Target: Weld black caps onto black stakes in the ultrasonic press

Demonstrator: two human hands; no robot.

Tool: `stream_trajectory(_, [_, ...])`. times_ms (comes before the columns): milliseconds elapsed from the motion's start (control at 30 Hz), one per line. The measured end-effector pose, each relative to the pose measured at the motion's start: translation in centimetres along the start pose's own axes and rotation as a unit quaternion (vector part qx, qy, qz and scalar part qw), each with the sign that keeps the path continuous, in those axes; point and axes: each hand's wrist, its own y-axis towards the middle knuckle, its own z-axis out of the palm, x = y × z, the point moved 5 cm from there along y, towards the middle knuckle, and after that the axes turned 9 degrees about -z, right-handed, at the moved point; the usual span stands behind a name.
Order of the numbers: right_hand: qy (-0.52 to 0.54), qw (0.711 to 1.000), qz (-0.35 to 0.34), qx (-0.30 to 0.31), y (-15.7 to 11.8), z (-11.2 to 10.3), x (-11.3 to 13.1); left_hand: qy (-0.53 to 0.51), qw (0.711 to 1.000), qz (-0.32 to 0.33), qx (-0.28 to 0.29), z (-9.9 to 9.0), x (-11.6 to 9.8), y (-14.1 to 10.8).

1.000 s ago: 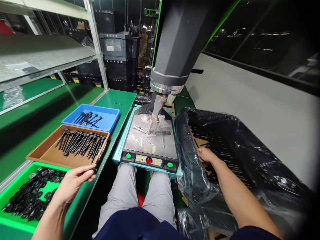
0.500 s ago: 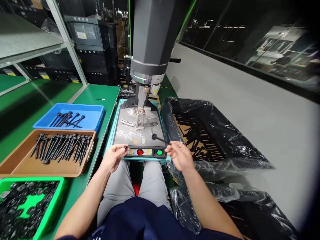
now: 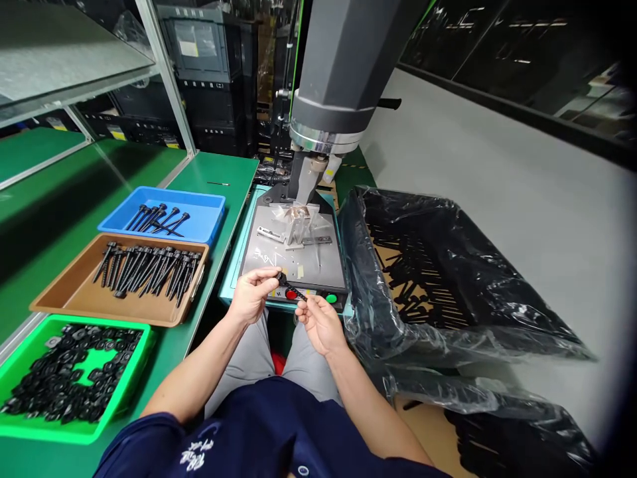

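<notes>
A black rod with a round head (image 3: 294, 289) slants between my hands, just in front of the machine's base plate (image 3: 318, 265). My left hand (image 3: 253, 292) pinches at its head end; whether a separate small part is there is hidden by the fingers. Thumb and fingers of my right hand (image 3: 319, 322) are closed on the rod's lower end. Behind them, a clear fixture (image 3: 298, 226) stands on the plate under the machine's horn (image 3: 308, 179). The red button (image 3: 291, 294) and green button (image 3: 331, 299) are on the front panel, close to my hands.
At left, a blue tray (image 3: 214, 226) and a brown tray (image 3: 184, 317) hold black rods, and a green tray (image 3: 89, 435) holds small black parts. On the right, a black-lined box (image 3: 368, 279) holds more rods, with another lined box (image 3: 428, 431) below.
My right hand has moved left with the rod, and its head now meets my left hand's fingers. The view has shifted, so the trays and machine appear farther right.
</notes>
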Motion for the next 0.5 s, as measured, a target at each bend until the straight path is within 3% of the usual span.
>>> stream_trajectory(200, [0.070, 0.994, 0.087, -0.017, -0.6, -0.4, -2.3, 0.046, 0.999, 0.006, 0.020, 0.0, 0.0, 0.1])
stream_trajectory(500, [0.119, 0.976, 0.182, 0.002, -0.7, -1.4, -3.6, 0.049, 0.997, -0.007, 0.062, -0.1, 0.2, 0.3])
